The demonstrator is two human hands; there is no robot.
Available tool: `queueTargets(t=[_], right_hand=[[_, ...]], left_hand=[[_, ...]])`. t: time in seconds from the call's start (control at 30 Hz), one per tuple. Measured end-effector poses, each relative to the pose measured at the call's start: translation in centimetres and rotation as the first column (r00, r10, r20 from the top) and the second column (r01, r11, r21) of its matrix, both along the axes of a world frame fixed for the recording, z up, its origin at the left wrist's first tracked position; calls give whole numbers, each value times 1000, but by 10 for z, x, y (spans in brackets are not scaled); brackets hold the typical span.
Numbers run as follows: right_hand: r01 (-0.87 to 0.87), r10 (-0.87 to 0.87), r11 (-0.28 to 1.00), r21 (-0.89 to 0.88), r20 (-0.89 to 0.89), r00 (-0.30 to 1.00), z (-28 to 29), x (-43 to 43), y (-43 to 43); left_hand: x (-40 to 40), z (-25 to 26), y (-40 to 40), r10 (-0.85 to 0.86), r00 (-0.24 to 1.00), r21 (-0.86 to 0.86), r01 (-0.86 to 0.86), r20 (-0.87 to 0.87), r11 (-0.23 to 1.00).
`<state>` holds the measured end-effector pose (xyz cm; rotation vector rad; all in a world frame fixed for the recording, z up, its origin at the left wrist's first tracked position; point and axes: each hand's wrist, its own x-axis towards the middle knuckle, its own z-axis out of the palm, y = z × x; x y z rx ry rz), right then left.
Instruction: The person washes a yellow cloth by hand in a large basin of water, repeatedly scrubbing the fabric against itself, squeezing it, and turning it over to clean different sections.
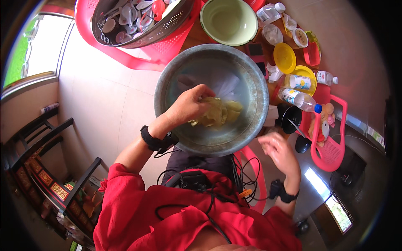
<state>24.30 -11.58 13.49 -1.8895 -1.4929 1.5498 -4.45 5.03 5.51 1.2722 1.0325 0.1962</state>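
Note:
In front of me a round grey metal basin (159, 94) holds cloudy water. My left hand (190, 105) reaches over its left rim, fingers closed on a wet, crumpled yellowish cloth (216, 113) partly in the water. Paler material (224, 84) shows under the surface behind the cloth; its kind is unclear. Outside the basin, near its lower right rim, my right hand (279, 152) is raised and slightly blurred. Its fingers are loosely bent, and nothing is visible in them. Both wrists wear black straps with small devices.
A dark perforated colander (138, 44) of spoons rests on a pink plastic chair (125, 59). Behind the basin sits a pale green enamel bowl (229, 22). Plastic bottles (298, 98), a yellow lid (284, 58) and a black bowl (290, 119) crowd the right. Cables (251, 169) hang by my lap.

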Motion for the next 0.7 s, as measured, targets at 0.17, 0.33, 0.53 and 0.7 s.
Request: queueTargets(t=[0.17,0.33,0.53,0.7], right_hand=[[-117,153,921,372,-69,986,-34,-70,91],[-409,458,864,294,-122,880,-77,-53,116],[160,-209,978,-136,-678,705,-67,-49,115],[-44,-7,738,674,72,997,-63,-152,97]], left_hand=[[-6,8,-12,-59,960,-215,121,275,969],[-16,5,-22,-15,958,-54,31,286,998],[-22,-18,-17,-188,982,293,190,-35,937],[12,-25,-34,565,611,-723,16,554,691]])
